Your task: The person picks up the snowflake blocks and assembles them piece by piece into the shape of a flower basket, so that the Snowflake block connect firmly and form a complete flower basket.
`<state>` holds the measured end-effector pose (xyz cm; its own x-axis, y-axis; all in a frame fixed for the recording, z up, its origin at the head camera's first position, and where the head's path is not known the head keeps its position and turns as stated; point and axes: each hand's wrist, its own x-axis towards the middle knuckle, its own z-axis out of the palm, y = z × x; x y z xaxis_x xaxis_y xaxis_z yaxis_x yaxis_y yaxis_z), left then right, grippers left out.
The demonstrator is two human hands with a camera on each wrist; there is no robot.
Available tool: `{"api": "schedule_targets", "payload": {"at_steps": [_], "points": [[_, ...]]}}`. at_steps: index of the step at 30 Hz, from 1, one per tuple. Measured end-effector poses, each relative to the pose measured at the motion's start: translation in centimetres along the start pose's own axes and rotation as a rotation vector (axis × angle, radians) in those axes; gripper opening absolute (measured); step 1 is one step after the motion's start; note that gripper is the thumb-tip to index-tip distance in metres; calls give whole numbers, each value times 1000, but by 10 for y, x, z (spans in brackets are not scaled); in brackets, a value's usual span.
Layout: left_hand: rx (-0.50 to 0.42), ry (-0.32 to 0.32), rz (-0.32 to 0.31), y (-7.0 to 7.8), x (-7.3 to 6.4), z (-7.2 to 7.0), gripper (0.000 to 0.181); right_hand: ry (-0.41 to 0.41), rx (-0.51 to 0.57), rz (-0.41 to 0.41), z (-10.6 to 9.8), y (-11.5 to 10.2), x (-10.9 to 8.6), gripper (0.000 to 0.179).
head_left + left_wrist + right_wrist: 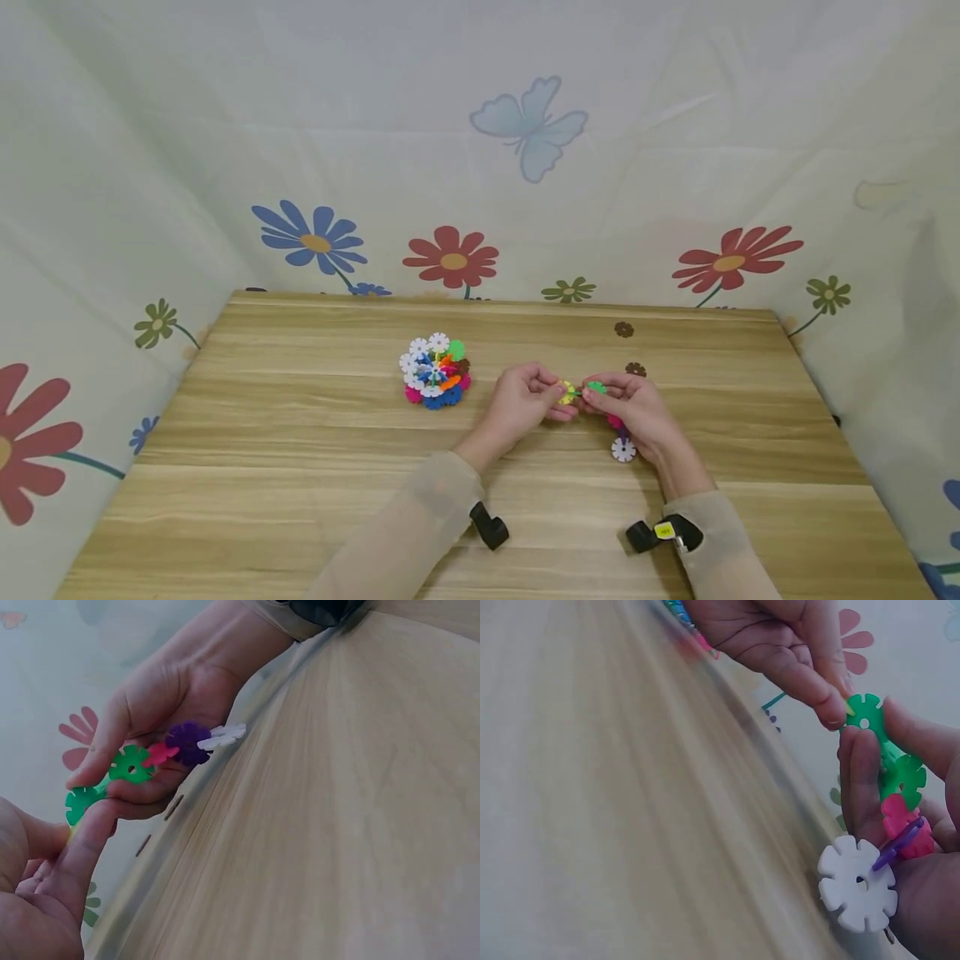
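Both hands meet above the table, working on a chain of plastic snowflake discs. My left hand pinches a yellow snowflake disc between thumb and fingers. That disc touches the end green disc of the chain. With thumb and fingertips my right hand grips the chain near this green end. Further along come another green disc, a pink disc, a purple disc and a white disc, hanging by the right palm. Fingers hide most of the yellow disc in both wrist views.
A ball-like cluster of joined, many-coloured snowflake discs stands left of the hands. Two loose brown discs lie behind the right hand. The wooden table ends at a flower-printed cloth at the back and sides.
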<state>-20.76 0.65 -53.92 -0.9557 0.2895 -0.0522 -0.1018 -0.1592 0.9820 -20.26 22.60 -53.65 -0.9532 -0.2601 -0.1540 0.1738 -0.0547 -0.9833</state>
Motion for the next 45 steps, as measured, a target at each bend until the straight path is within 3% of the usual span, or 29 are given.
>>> {"api": "schedule_targets", "payload": {"at_steps": [7,11,15,18,20,24,27,31,37,41,45], "points": [[-3,-59,-14,-5,13,14,6,20,-35,-8,-22,-9,-5,35],[80,-32,7,-11,32,24,9,46,-10,13,-43,-14,-8,25],[417,-30,106,-13,51,39,11,81,41,10,-69,-16,-18,13],[730,-97,205,-12,62,50,19,106,86,-2,-89,-16,-26,16],[879,-166,253,-11,66,57,28,128,112,-8,-100,-17,-32,18],[1059,-256,256,-10,69,68,43,174,171,-4,-120,-18,-41,21],[1143,-273,236,-10,68,71,43,206,202,7,-131,-18,-45,21],[1224,-262,291,-10,67,67,29,240,218,22,-136,-18,-47,19],[1254,-230,417,-5,59,46,7,215,191,29,-125,-17,-38,16],[1258,-240,429,-2,47,28,8,175,182,30,-106,-18,-30,17],[1195,-221,408,-17,43,6,8,133,187,35,-82,-19,-24,16]]}}
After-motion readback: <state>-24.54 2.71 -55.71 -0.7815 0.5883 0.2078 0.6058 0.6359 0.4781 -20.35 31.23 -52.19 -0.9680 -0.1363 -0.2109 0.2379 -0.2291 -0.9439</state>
